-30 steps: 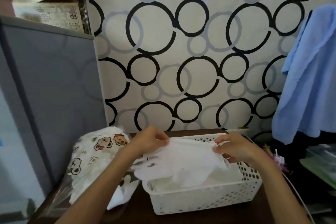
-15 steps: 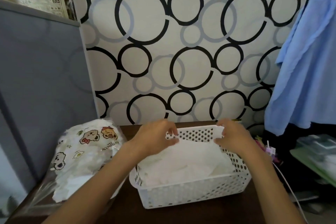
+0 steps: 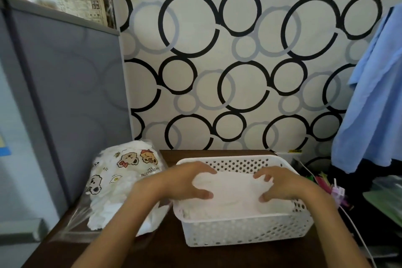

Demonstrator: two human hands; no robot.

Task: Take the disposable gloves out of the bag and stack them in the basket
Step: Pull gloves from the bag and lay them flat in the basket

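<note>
A white perforated basket (image 3: 243, 229) stands on the dark wooden table. Inside it lies a pile of thin white disposable gloves (image 3: 233, 193). My left hand (image 3: 185, 183) rests on the left side of the top glove with its fingers spread. On the right side of the same glove my right hand (image 3: 280, 187) presses down, fingers spread too. Left of the basket lies a clear plastic bag (image 3: 117, 183) printed with cartoon bears and stuffed with white gloves. Its open end points toward me.
A grey panel (image 3: 65, 104) rises at the left. Circle-patterned wallpaper covers the wall behind the table. A blue cloth (image 3: 374, 98) hangs at the right. Small coloured items and a white cable (image 3: 339, 193) lie beside the basket's right side.
Both hands lowered the glove they held stretched above the basket. They now lie spread on it on top of the pile.
</note>
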